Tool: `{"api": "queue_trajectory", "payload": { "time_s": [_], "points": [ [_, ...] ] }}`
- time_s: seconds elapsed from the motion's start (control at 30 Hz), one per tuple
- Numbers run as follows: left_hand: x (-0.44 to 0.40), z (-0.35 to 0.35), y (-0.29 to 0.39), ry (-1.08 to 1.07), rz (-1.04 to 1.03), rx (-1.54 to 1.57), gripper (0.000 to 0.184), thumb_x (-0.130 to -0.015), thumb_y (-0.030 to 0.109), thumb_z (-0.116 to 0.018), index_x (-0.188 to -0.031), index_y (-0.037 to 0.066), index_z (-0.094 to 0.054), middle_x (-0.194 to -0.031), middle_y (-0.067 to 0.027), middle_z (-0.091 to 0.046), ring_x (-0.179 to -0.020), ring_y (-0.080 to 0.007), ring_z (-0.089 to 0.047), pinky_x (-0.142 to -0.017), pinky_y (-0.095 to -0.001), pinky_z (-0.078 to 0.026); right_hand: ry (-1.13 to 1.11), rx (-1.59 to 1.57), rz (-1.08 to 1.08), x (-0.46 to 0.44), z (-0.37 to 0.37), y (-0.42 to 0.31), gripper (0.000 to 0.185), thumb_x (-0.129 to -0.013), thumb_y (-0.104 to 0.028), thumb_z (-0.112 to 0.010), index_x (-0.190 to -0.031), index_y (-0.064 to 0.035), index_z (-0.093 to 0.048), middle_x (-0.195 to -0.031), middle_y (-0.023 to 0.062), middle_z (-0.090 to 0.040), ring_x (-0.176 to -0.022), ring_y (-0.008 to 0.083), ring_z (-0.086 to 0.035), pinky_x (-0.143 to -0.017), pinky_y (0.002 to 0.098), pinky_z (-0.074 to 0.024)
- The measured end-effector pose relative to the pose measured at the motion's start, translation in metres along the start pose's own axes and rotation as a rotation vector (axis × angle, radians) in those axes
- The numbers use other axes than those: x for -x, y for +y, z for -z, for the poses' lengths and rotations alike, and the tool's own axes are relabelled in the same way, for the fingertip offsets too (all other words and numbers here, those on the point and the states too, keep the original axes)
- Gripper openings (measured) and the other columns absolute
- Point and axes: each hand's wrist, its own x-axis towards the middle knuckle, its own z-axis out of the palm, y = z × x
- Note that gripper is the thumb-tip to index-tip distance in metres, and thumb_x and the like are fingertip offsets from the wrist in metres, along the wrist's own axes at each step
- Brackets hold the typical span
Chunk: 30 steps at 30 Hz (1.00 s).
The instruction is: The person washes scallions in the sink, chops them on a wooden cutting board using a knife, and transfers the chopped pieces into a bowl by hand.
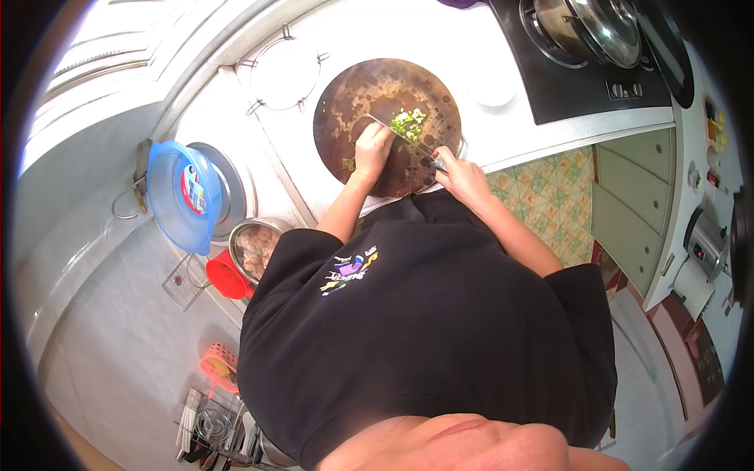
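Note:
A round, dark-stained wooden chopping board (353, 94) lies on the white counter. My right hand (463, 179) is closed round the handle of a knife (400, 136), whose thin blade points up and left across the board. Chopped scallions (408, 124) form a small green pile on the far side of the blade. On the near side, my left hand (373, 151) rests on the board with its fingers curled together close to the blade. Whatever those fingers hold, if anything, is hidden. Small green scraps lie left of that hand.
A metal bowl of raw meat pieces (257, 250) stands at left, beside a red container (226, 276) and a blue plastic basin (169, 196). A wire ring stand (284, 74) sits on the counter. At upper right, a lidded pot (561, 31) stands on the black hob (581, 90).

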Motion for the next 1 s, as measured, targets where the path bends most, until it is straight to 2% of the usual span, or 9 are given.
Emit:
{"api": "queue_trajectory", "payload": {
  "time_s": [0.17, 0.23, 0.37, 0.47, 0.53, 0.7, 0.83, 0.9, 1.0],
  "points": [
    [-0.013, 0.024, 0.013, -0.229, 0.311, 0.181, 0.014, -0.082, 0.017, -0.074, -0.091, 0.006, -0.072, -0.088, -0.0099, -0.067, -0.082, -0.0281, -0.066, -0.072, -0.0351, -0.053, 0.02, -0.034, 0.023, -0.004, 0.0, 0.008, 0.038, -0.086, -0.026, -0.062, -0.121, -0.0189, -0.049, -0.083, 0.0183, -0.069, -0.08, 0.0419, -0.067, -0.069, 0.052, -0.0517],
    [-0.015, 0.041, 0.006, -0.143, 0.392, 0.357, 0.013, -0.085, 0.016, -0.072, -0.09, 0.004, -0.073, -0.088, -0.0107, -0.068, -0.082, -0.0223, -0.067, -0.073, -0.0337, -0.052, 0.023, -0.063, 0.012, -0.003, -0.001, 0.006, 0.037, -0.087, -0.026, -0.061, -0.121, -0.0193, -0.05, -0.083, 0.0179, -0.07, -0.079, 0.0413, -0.067, -0.07, 0.0509, -0.0516],
    [-0.003, 0.073, -0.04, -0.041, 0.611, 0.223, 0.012, -0.091, 0.015, -0.069, -0.094, 0.004, -0.073, -0.083, -0.0071, -0.068, -0.075, -0.0136, -0.064, -0.071, -0.029, -0.051, -0.019, -0.083, -0.025, -0.005, 0.004, 0.004, 0.039, -0.088, -0.026, -0.063, -0.124, -0.0173, -0.049, -0.081, 0.0216, -0.067, -0.083, 0.0431, -0.067, -0.071, 0.0491, -0.0495],
    [0.006, 0.085, -0.051, -0.144, 0.588, 0.137, 0.01, -0.088, 0.014, -0.071, -0.093, 0.006, -0.074, -0.084, -0.0074, -0.066, -0.079, -0.018, -0.065, -0.073, -0.0316, -0.052, 0.01, -0.064, 0.016, -0.005, 0.001, 0.006, 0.039, -0.089, -0.026, -0.063, -0.124, -0.0167, -0.048, -0.079, 0.0231, -0.066, -0.083, 0.0442, -0.066, -0.07, 0.0498, -0.0491],
    [0.009, 0.084, -0.051, -0.29, 0.245, -0.029, 0.014, -0.083, 0.013, -0.072, -0.097, 0.009, -0.073, -0.088, -0.0082, -0.064, -0.087, -0.025, -0.063, -0.08, -0.0343, -0.051, -0.016, -0.048, -0.009, -0.006, 0.004, 0.006, 0.038, -0.09, -0.025, -0.063, -0.124, -0.0165, -0.048, -0.081, 0.0237, -0.067, -0.084, 0.0449, -0.066, -0.07, 0.0497, -0.0492],
    [-0.001, 0.075, -0.045, -0.375, 0.071, -0.116, 0.018, -0.081, 0.012, -0.072, -0.099, 0.009, -0.067, -0.091, -0.0087, -0.061, -0.097, -0.0298, -0.058, -0.088, -0.0361, -0.048, 0.017, -0.054, 0.023, -0.006, -0.002, 0.01, 0.039, -0.089, -0.026, -0.063, -0.124, -0.017, -0.048, -0.083, 0.0228, -0.067, -0.085, 0.0442, -0.066, -0.071, 0.0495, -0.0496],
    [0.007, 0.076, -0.062, -0.377, 0.366, 0.082, 0.007, -0.088, 0.01, -0.066, -0.091, 0.008, -0.06, -0.094, -0.0088, -0.066, -0.094, -0.0258, -0.064, -0.083, -0.0344, -0.051, -0.003, -0.05, 0.001, -0.007, 0.002, 0.007, 0.039, -0.089, -0.027, -0.063, -0.123, -0.0171, -0.048, -0.085, 0.0219, -0.068, -0.086, 0.0435, -0.066, -0.072, 0.0498, -0.0502],
    [0.02, 0.076, -0.079, -0.2, 0.721, 0.77, 0.007, -0.093, 0.008, -0.062, -0.099, 0.008, -0.057, -0.094, -0.0071, -0.068, -0.093, -0.0185, -0.065, -0.08, -0.0322, -0.053, -0.022, -0.044, -0.02, -0.007, 0.005, 0.004, 0.039, -0.089, -0.027, -0.063, -0.123, -0.0169, -0.049, -0.086, 0.0216, -0.069, -0.086, 0.0435, -0.066, -0.072, 0.0496, -0.0503],
    [0.028, 0.081, -0.077, -0.128, 0.794, 0.87, 0.016, -0.098, 0.012, -0.058, -0.113, 0.008, -0.055, -0.103, -0.008, -0.065, -0.098, -0.0175, -0.064, -0.087, -0.0325, -0.052, -0.027, -0.051, -0.031, -0.008, 0.001, 0.008, 0.039, -0.089, -0.027, -0.063, -0.123, -0.0167, -0.049, -0.088, 0.0208, -0.069, -0.088, 0.0432, -0.067, -0.072, 0.0493, -0.0506]
  ]
}}
